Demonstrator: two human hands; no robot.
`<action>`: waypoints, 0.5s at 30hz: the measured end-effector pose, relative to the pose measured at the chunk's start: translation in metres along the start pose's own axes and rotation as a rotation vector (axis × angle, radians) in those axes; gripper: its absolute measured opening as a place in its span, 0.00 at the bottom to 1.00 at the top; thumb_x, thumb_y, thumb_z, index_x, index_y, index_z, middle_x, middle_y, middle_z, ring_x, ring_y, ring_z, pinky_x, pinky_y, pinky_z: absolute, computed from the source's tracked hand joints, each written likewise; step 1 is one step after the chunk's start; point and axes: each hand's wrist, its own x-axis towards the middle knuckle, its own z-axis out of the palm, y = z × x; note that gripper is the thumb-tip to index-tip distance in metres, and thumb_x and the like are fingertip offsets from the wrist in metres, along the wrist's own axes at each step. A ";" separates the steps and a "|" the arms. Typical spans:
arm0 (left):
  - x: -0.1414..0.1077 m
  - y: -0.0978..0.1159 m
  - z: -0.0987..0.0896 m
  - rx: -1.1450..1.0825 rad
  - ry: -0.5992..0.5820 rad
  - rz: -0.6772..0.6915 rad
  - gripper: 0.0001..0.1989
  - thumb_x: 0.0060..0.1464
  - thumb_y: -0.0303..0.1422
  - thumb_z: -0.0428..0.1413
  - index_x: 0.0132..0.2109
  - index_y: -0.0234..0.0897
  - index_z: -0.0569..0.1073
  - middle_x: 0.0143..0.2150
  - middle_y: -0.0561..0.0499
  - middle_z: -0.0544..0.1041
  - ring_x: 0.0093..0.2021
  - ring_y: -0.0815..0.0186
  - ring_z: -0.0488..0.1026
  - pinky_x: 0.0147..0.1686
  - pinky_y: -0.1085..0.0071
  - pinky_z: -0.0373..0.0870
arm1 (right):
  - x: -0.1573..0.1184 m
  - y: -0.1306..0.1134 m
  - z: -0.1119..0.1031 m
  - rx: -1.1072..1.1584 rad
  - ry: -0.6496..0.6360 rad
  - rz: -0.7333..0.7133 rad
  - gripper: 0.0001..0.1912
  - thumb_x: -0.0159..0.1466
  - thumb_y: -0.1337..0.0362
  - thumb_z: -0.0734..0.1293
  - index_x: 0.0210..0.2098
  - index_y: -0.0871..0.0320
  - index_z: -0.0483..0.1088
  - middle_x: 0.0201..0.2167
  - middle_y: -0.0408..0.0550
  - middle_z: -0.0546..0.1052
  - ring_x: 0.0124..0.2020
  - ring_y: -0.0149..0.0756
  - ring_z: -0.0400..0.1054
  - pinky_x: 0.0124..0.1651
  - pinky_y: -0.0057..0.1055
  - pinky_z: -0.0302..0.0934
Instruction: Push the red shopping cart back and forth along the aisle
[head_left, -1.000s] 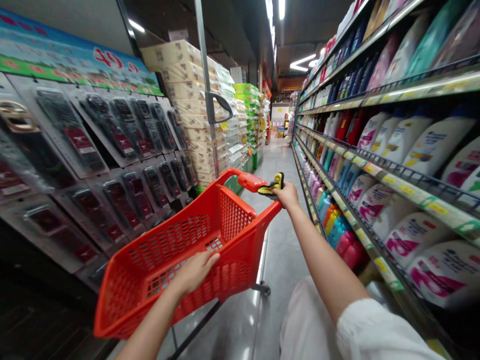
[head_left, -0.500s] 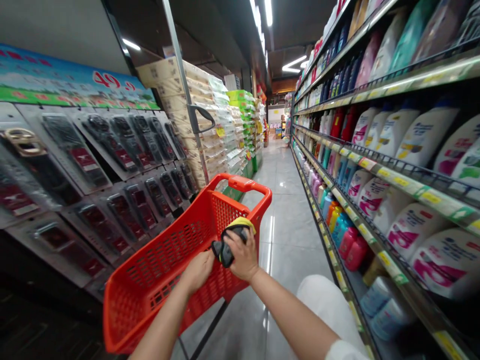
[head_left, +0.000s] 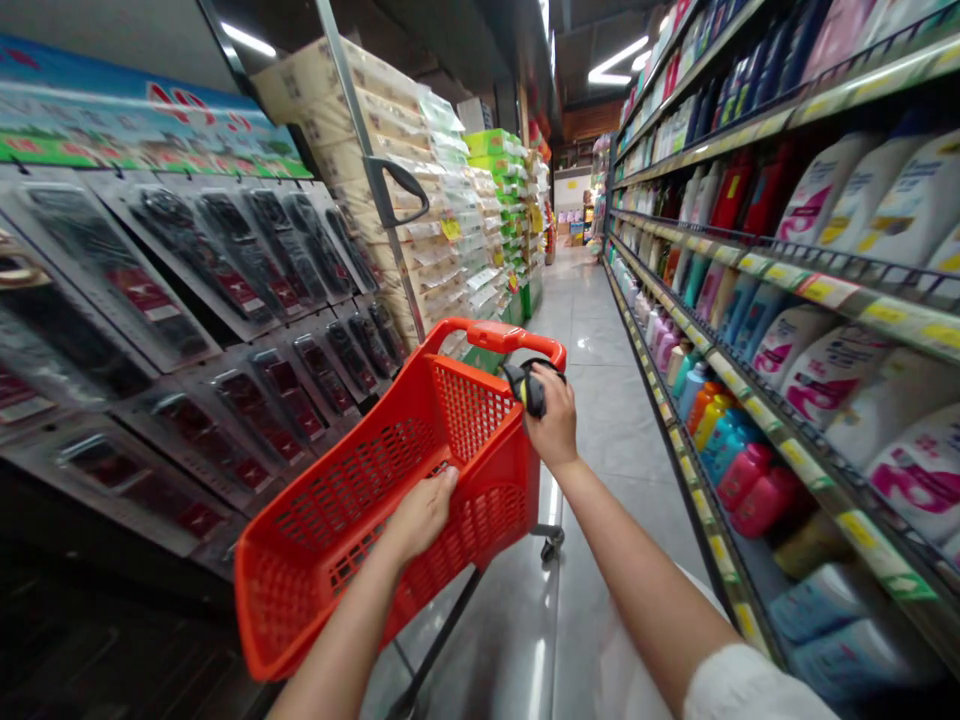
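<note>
A red plastic shopping cart (head_left: 487, 405) with a perforated basket stands in front of me. My right hand (head_left: 555, 415) is closed round a bunched black, grey and yellow cloth (head_left: 531, 390), pressed at the near corner where the handle meets the basket. The cloth's exact kind is hard to make out, as my fingers cover much of it. My left hand (head_left: 424, 515) is closed over the near side rim of the basket, thumb on top and fingertips hidden.
Shelves of shampoo bottles (head_left: 817, 370) line the right side. Packaged belts (head_left: 277, 390) hang on the left rack. Stacked paper packs (head_left: 390, 210) stand beyond, behind a metal pole with a grey handle (head_left: 397, 192). A tiled aisle (head_left: 585, 310) runs ahead.
My right hand has carried the cloth up and right, from the basket's near side to the handle corner. The left hand has parted from the cloth. The cart sits slightly higher and further right in view.
</note>
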 end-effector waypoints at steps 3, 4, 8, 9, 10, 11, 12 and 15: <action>0.012 0.000 0.006 -0.022 0.027 -0.010 0.37 0.61 0.55 0.31 0.37 0.36 0.77 0.37 0.43 0.81 0.45 0.53 0.76 0.49 0.64 0.68 | -0.007 -0.007 0.011 -0.048 0.038 0.047 0.29 0.58 0.75 0.57 0.58 0.55 0.66 0.61 0.50 0.68 0.63 0.44 0.56 0.64 0.48 0.50; 0.015 -0.001 0.008 -0.026 0.033 -0.017 0.38 0.61 0.55 0.30 0.37 0.35 0.78 0.36 0.42 0.81 0.45 0.53 0.76 0.49 0.64 0.68 | -0.017 -0.012 0.015 -0.073 -0.015 0.010 0.30 0.57 0.76 0.58 0.58 0.53 0.67 0.61 0.47 0.68 0.63 0.44 0.55 0.65 0.48 0.48; 0.021 -0.002 0.015 -0.050 0.035 -0.066 0.44 0.59 0.58 0.26 0.41 0.32 0.78 0.38 0.39 0.81 0.48 0.51 0.75 0.48 0.63 0.69 | -0.061 -0.039 0.025 -0.126 -0.260 -0.231 0.27 0.60 0.70 0.62 0.58 0.47 0.67 0.62 0.39 0.68 0.61 0.46 0.54 0.67 0.47 0.42; 0.021 -0.001 0.015 -0.056 0.031 -0.068 0.45 0.59 0.58 0.25 0.43 0.31 0.78 0.40 0.38 0.81 0.49 0.51 0.75 0.48 0.62 0.69 | -0.068 -0.041 0.025 -0.132 -0.299 -0.289 0.26 0.61 0.69 0.62 0.59 0.47 0.66 0.62 0.38 0.67 0.61 0.45 0.54 0.68 0.47 0.42; 0.020 -0.001 0.016 -0.059 0.029 -0.059 0.46 0.58 0.59 0.25 0.44 0.31 0.78 0.41 0.38 0.81 0.50 0.51 0.75 0.49 0.62 0.68 | -0.069 -0.040 0.023 -0.139 -0.323 -0.335 0.26 0.62 0.68 0.62 0.59 0.46 0.66 0.63 0.37 0.67 0.61 0.44 0.54 0.68 0.46 0.42; 0.020 0.000 0.016 -0.058 0.026 -0.042 0.46 0.58 0.59 0.24 0.45 0.31 0.78 0.43 0.39 0.81 0.50 0.51 0.74 0.50 0.62 0.68 | -0.067 -0.036 0.020 -0.152 -0.328 -0.352 0.27 0.62 0.69 0.61 0.60 0.45 0.65 0.63 0.36 0.67 0.60 0.44 0.54 0.68 0.46 0.42; 0.019 0.002 0.015 -0.053 0.021 -0.022 0.46 0.58 0.59 0.24 0.46 0.32 0.78 0.44 0.40 0.80 0.50 0.52 0.74 0.51 0.63 0.67 | -0.061 -0.028 0.015 -0.170 -0.310 -0.331 0.27 0.62 0.71 0.60 0.60 0.45 0.65 0.63 0.37 0.67 0.60 0.44 0.55 0.67 0.46 0.43; 0.015 0.005 0.012 -0.033 -0.001 -0.010 0.45 0.58 0.59 0.25 0.46 0.34 0.78 0.44 0.43 0.81 0.48 0.54 0.75 0.52 0.63 0.67 | -0.027 0.011 -0.002 -0.206 -0.117 -0.048 0.30 0.62 0.74 0.58 0.61 0.48 0.64 0.64 0.43 0.65 0.62 0.46 0.54 0.65 0.48 0.48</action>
